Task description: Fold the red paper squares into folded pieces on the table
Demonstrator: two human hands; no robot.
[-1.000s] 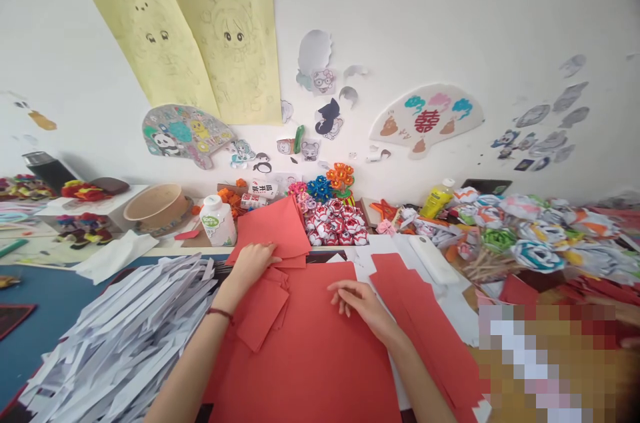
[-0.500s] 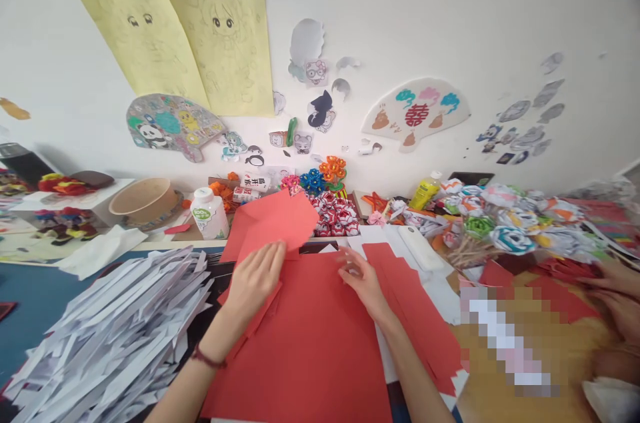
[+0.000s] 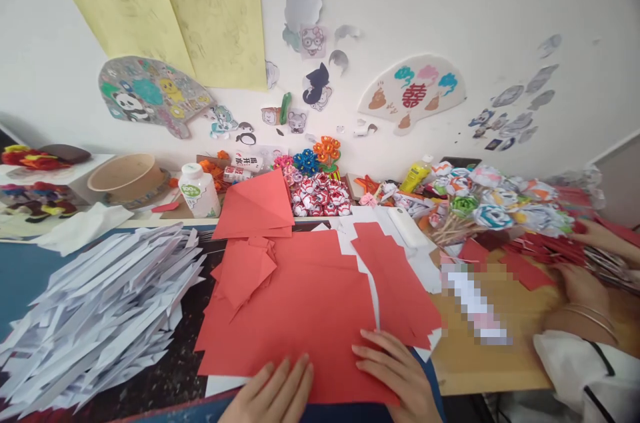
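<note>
My left hand (image 3: 273,390) rests at the near edge of a large stack of red paper (image 3: 320,330), its fingers stretched over the top sheet. On the same sheet, toward the right edge, lies my right hand (image 3: 395,370) with fingers spread. Neither hand holds anything. Small red paper squares (image 3: 247,273) sit on the left part of the stack. Behind them lies a larger red sheet with a crease (image 3: 257,200). Narrower red pieces (image 3: 395,283) overlap white paper at the right.
A heap of folded white paper strips (image 3: 105,310) fills the left side. Behind stand a white bottle (image 3: 199,191), a round tan bowl (image 3: 127,178) and red-white paper flowers (image 3: 323,195). At the right, another person's hands (image 3: 585,286) work near red pieces and paper flowers (image 3: 495,206).
Both hands have moved down to the near edge of the red stack. The red sheet my left hand held now lies at the back, let go. The view has tilted downward.
</note>
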